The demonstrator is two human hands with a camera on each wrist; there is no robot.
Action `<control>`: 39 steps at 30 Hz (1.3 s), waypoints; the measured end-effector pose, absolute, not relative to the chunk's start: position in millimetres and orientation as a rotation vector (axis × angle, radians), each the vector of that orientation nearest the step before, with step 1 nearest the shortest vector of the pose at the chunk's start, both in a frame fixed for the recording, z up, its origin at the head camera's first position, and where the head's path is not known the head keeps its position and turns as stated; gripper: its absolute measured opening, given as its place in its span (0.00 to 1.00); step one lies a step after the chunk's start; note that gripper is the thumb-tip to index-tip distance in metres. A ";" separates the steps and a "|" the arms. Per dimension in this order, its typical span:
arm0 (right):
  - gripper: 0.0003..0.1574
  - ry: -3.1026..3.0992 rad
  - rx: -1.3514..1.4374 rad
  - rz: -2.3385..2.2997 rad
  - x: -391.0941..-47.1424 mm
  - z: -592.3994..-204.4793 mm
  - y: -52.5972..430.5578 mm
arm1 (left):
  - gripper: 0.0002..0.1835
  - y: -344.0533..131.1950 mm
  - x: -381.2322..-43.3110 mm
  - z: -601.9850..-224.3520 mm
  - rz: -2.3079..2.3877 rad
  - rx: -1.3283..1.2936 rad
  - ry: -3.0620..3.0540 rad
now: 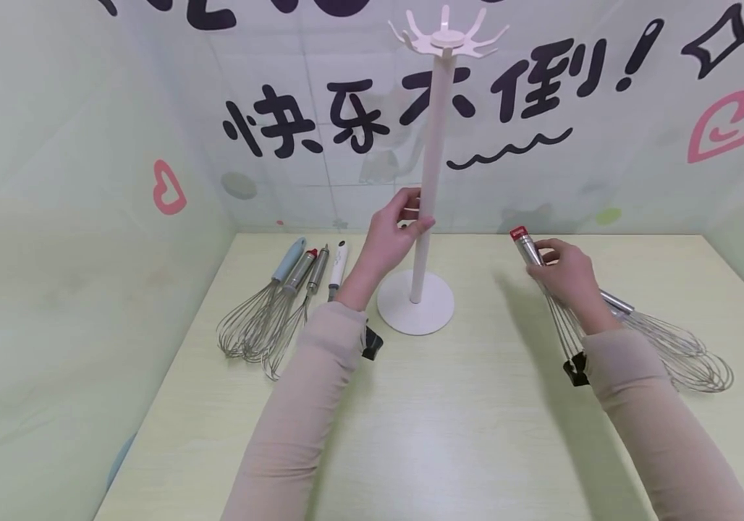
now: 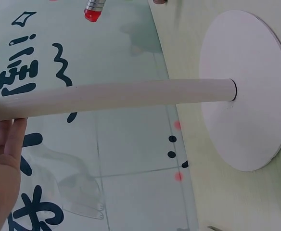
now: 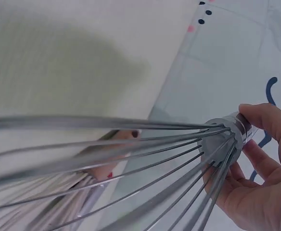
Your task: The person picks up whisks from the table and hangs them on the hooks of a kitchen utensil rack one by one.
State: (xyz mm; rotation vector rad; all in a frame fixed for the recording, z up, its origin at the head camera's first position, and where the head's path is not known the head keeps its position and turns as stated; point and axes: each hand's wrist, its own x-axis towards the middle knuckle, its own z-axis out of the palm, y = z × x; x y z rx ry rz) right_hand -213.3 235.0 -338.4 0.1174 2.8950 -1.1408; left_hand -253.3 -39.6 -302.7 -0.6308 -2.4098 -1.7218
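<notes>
1. Left hand (image 1: 393, 228), thumb and fingers pinching the white, round-based pole stand (image 1: 433, 145), upright on the pale table (image 1: 450, 434)
2. Right hand (image 1: 566, 275), fingers gripping the red-tipped steel whisk (image 1: 528, 249), raised right of it
3. A whisk knock might topple it

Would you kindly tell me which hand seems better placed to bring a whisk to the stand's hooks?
Probably the right hand: it holds a red-tipped whisk, while the left hand is occupied gripping the white stand, which it could perhaps steady.
</notes>
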 end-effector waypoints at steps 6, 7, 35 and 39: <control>0.36 2.819 0.182 -1.335 -213.1 -326.6 228.9 | 0.22 -40.2 -253.7 -302.7 -1.721 -0.632 -2.415; 0.36 2.806 0.182 -1.362 -213.3 -324.7 228.3 | 0.22 -40.2 -253.9 -302.7 -1.723 -0.631 -2.416; 0.26 2.752 -0.021 -1.875 -217.0 -260.1 198.8 | 0.20 -41.4 -255.4 -304.3 -1.745 -0.610 -2.424; 0.25 2.685 -0.100 -2.042 -217.2 -246.5 195.8 | 0.20 -41.2 -255.5 -304.7 -1.747 -0.618 -2.416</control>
